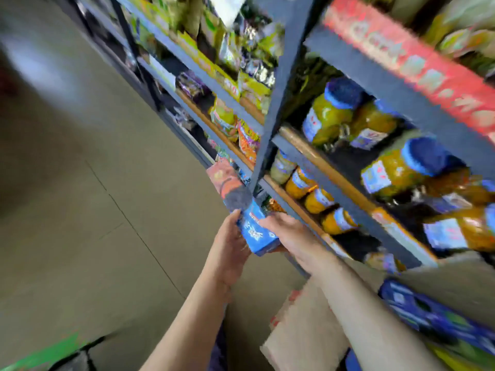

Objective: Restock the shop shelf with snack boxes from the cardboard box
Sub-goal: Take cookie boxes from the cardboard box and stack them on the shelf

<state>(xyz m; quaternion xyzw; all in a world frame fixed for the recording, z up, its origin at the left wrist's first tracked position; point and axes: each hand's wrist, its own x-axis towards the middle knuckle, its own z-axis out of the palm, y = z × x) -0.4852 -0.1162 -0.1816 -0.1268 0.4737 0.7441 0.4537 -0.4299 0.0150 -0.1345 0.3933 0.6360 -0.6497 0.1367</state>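
snack box [242, 207] clasped between left hand [229, 245] and right hand [290, 236], beside shelf [270, 113]

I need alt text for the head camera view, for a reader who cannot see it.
Two bare hands, left hand and right hand, hold a blue and orange snack box before a dark metal shelf stocked with jars and snack bags. A cardboard box sits below. The picture is motion-blurred.

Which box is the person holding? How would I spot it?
Find the dark metal shop shelf full of yellow jars with blue lids. In front of its lower part, the left hand and right hand grip a long blue and orange snack box. It alone is off the shelf.
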